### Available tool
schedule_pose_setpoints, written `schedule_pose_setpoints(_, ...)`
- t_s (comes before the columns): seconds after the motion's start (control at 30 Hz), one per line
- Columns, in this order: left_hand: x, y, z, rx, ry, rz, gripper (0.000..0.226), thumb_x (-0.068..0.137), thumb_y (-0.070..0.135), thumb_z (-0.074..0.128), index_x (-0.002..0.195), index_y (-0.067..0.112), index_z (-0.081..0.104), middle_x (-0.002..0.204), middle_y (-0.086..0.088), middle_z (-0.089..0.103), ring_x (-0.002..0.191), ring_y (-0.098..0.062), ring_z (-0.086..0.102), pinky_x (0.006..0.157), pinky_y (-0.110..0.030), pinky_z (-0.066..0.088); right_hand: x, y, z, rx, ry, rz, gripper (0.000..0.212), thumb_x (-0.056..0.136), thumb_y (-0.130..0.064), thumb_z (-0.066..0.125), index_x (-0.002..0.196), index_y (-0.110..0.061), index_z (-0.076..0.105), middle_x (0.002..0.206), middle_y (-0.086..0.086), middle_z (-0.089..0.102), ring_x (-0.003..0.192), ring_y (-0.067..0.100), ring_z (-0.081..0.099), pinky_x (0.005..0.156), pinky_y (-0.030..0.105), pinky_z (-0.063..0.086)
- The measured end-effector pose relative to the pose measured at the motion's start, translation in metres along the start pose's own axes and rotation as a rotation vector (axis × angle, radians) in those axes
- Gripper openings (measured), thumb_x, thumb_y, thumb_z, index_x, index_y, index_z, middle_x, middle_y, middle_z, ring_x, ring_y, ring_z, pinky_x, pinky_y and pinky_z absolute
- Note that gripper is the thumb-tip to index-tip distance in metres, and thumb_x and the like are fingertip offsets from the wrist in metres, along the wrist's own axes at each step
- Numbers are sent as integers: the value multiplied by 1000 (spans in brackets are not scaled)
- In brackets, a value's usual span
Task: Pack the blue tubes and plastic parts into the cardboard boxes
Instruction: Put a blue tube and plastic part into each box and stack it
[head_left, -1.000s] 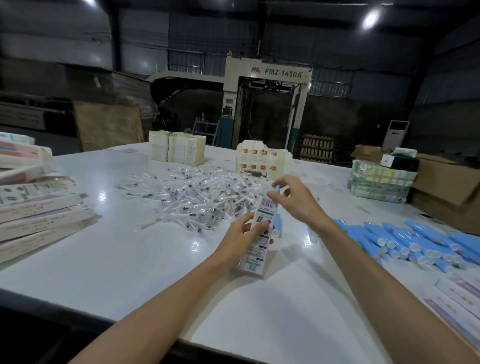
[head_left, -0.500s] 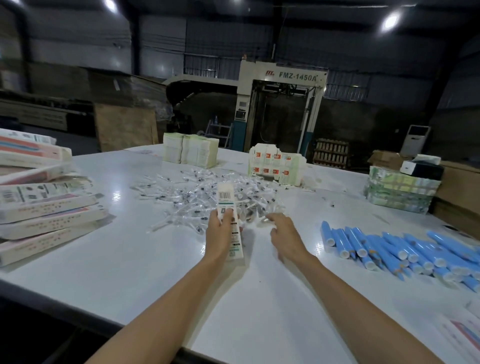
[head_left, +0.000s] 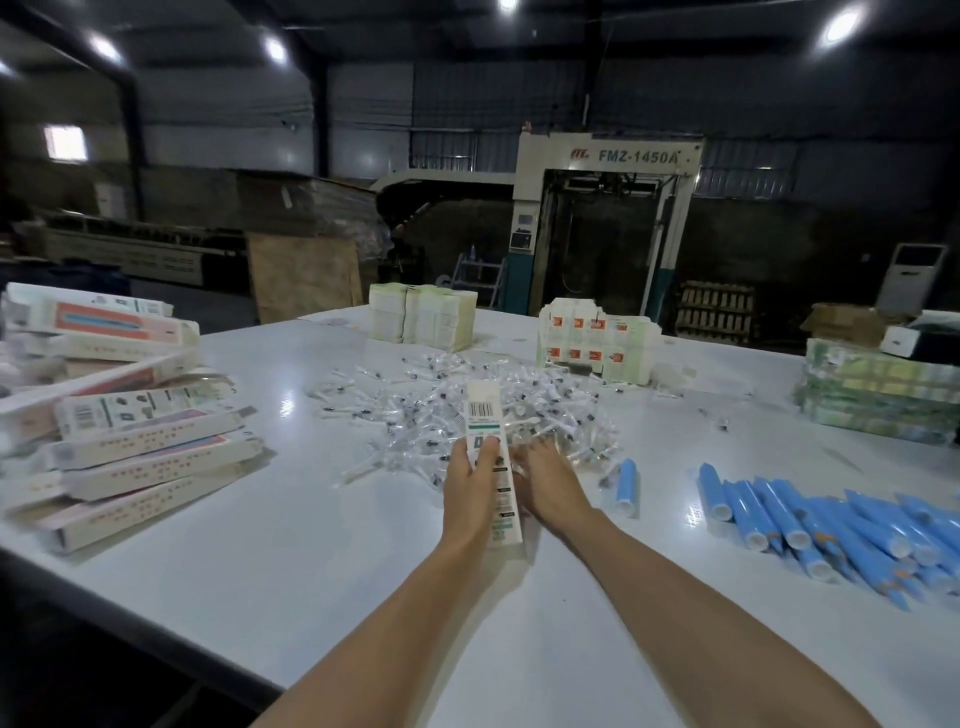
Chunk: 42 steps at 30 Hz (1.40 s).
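Your worktop stretches wide and white ahead of you. On its left lie the boxes, long and flat, piled loosely. On the right the tubes lie side by side in a heap, white caps mostly toward you. The clear parts spread in a heap at the middle, just ahead of both hands. One box points away from you over the near edge of that heap, barcode up. A single tube lies apart, between your right hand and the tubes. Your left hand grips the box around its middle. Your right hand is just beside it, fingertips in the parts; whether they pinch one, you cannot tell.
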<state>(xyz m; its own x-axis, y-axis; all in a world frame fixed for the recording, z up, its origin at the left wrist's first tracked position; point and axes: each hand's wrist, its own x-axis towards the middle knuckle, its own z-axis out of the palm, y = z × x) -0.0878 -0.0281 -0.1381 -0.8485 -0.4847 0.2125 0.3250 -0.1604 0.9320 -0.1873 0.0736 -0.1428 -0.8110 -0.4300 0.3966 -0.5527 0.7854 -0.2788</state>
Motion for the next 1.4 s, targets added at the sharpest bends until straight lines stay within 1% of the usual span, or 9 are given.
schedule_pose_setpoints(0.13, -2, 3, 2, -4, -14, -2, 9, 111, 35, 56, 116, 30, 61, 109, -12, 78, 97, -34, 78, 92, -58, 63, -12, -3, -3, 192, 52, 125, 30, 105, -17, 49, 81, -23, 66, 74, -5, 70, 66, 5, 69, 55, 23, 55)
schedule_pose_setpoints(0.27, -6, 5, 5, -58, -75, -28, 16, 109, 29, 63, 122, 19, 64, 102, -5, 81, 84, -23, 81, 69, -34, 65, -33, 4, -21, 7, 57, 93, 12, 101, -12, 56, 108, -21, 59, 96, -2, 71, 86, 19, 69, 78, 42, 60)
schedule_pose_setpoints(0.33, -7, 7, 6, -72, -107, -33, 20, 107, 26, 66, 124, 16, 64, 105, -6, 81, 86, -19, 81, 68, -30, 64, -42, 13, -31, -41, 112, 84, 37, 95, -8, 63, 128, -24, 55, 103, -2, 71, 93, 22, 67, 84, 42, 56)
schedule_pose_setpoints(0.43, -11, 11, 9, -135, -158, -91, 24, 105, 24, 69, 128, 16, 66, 113, -7, 80, 100, -26, 80, 77, -42, 64, -61, 33, -52, 119, 140, 193, 60, 91, -6, 62, 143, -31, 46, 86, -9, 64, 88, 22, 60, 83, 38, 46)
schedule_pose_setpoints(0.57, -16, 17, 10, -178, -258, -153, 31, 98, 25, 77, 128, 15, 74, 106, -2, 82, 93, -19, 79, 69, -33, 62, -89, 62, -82, 454, 246, 307, 64, 94, 1, 64, 140, -42, 51, 90, -2, 67, 99, 24, 63, 94, 38, 46)
schedule_pose_setpoints(0.67, -22, 16, 15, -122, -386, -129, 45, 87, 31, 87, 127, 15, 74, 112, -6, 82, 101, -25, 80, 77, -39, 64, -107, 64, -111, 859, 293, 273, 60, 98, 1, 64, 138, -42, 52, 91, 1, 73, 94, 10, 69, 87, 29, 47)
schedule_pose_setpoints(0.83, -36, 10, 24, -4, -583, -118, 58, 77, 36, 90, 129, 14, 73, 116, -7, 82, 106, -27, 80, 81, -43, 66, -110, 39, -159, 988, 423, 100, 63, 97, -6, 68, 137, -48, 46, 98, 4, 76, 97, 16, 74, 85, 27, 55)
schedule_pose_setpoints(1.13, -44, 11, 28, -13, -635, -113, 50, 79, 31, 90, 125, 14, 78, 114, -14, 81, 106, -33, 79, 86, -46, 65, -88, -9, -186, 785, 401, -57, 65, 97, -1, 64, 146, -39, 45, 115, 4, 70, 95, 16, 75, 76, 23, 61)
schedule_pose_setpoints(1.4, -45, 11, 25, 3, -609, -105, 39, 88, 28, 90, 124, 21, 78, 113, -10, 82, 104, -27, 80, 76, -35, 64, -85, -5, -172, 489, 337, -6, 42, 93, -4, 70, 128, -24, 61, 98, 3, 66, 88, 14, 66, 77, 32, 60)
